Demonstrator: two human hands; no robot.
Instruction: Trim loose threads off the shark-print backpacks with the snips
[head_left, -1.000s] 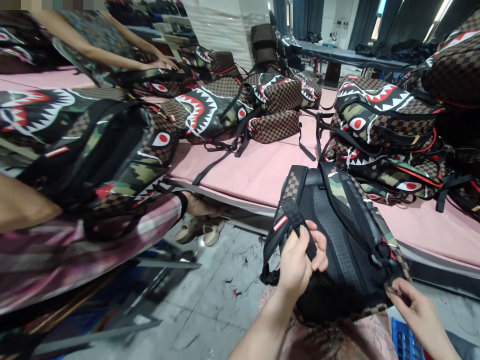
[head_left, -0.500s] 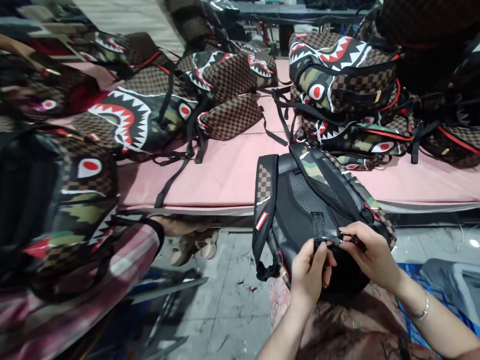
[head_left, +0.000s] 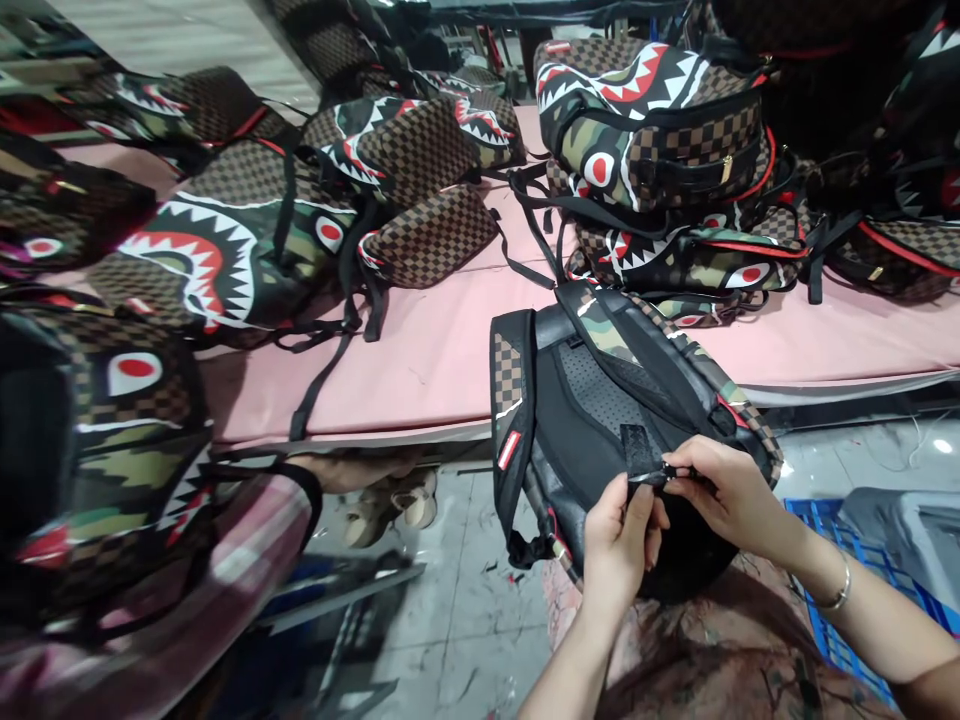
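Note:
A black backpack (head_left: 555,400) with camouflage and checkered straps rests back side up, leaning between my lap and the table edge. A short black webbing strap (head_left: 639,452) lies on its back panel. My left hand (head_left: 621,535) pinches the near end of that strap between thumb and fingers. Close beside it, my right hand (head_left: 724,495) is closed in a pinch at the same strap end. A small dark thing shows at its fingertips; its kind is too small to make out.
On the pink table (head_left: 420,370) lie shark-mouth backpacks (head_left: 225,240), a checkered pouch (head_left: 439,235) and a backpack stack (head_left: 652,140). At left, a person in a plaid sleeve (head_left: 262,540) has another backpack (head_left: 127,420). A blue crate (head_left: 825,610) stands at right.
The view has shifted slightly, so the table items sit further left. My fingertips are closer together at the strap end, and the strap piece between them is turned differently.

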